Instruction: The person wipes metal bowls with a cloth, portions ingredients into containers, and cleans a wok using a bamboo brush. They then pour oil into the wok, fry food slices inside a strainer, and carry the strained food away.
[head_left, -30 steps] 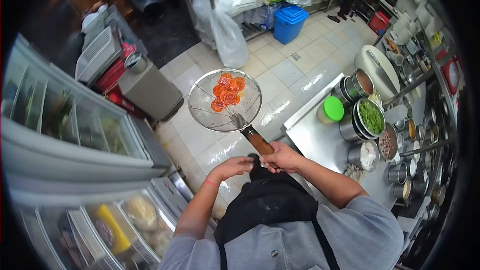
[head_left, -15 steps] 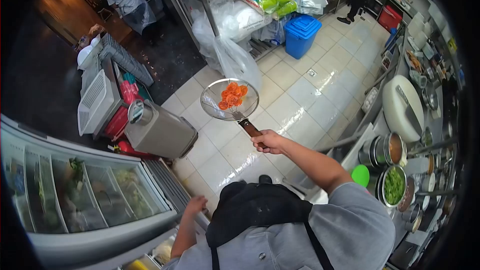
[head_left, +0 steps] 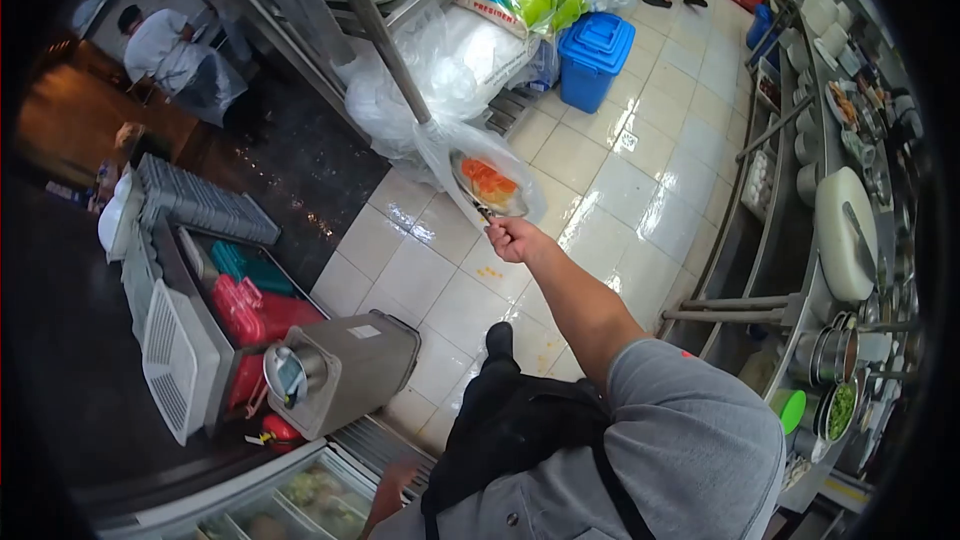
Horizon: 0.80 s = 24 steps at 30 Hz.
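My right hand (head_left: 512,238) is closed around the handle of a wire-mesh strainer (head_left: 512,208), held out in front of me at arm's length. Orange-red pieces (head_left: 487,181), blurred now, lie in the strainer's bowl. Round the bowl hangs a clear plastic bag (head_left: 440,155) on the rack post; whether the strainer is inside it or in front of it, I cannot tell. My left hand (head_left: 400,480) is low at my side, smeared by motion, near the glass-topped chest (head_left: 290,470).
A grey bin (head_left: 365,365) stands at front left, beside a red box (head_left: 255,315). Ahead are a metal rack (head_left: 375,35) and a blue lidded bin (head_left: 595,60). A counter with pots (head_left: 835,355) runs along the right. Small orange bits (head_left: 489,272) dot the tiles. Other people stand farther off.
The strainer has moved forward to the hanging bag, and its orange-red pieces have shifted and blurred. I have stepped ahead, so the rack is closer. My right hand keeps its grip.
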Each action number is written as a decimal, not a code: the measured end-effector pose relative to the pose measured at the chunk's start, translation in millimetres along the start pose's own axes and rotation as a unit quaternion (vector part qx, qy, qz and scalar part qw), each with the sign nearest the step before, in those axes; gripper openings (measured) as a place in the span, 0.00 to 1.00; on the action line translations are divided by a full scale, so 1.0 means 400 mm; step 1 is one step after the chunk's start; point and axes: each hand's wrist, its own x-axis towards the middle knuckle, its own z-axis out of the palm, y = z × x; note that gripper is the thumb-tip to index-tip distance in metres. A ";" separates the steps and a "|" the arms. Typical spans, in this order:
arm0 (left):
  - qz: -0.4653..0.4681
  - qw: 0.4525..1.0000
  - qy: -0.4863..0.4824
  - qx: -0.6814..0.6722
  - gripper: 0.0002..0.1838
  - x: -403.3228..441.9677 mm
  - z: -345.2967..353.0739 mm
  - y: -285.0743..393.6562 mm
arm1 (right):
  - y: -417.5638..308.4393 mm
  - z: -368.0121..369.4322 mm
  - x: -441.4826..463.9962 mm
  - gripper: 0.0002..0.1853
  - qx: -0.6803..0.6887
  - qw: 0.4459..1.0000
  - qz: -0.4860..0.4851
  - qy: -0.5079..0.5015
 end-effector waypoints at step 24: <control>0.190 0.951 -0.132 0.206 0.16 0.544 -0.418 0.161 | 0.544 -0.488 -0.447 0.12 -0.222 0.968 -0.051 0.108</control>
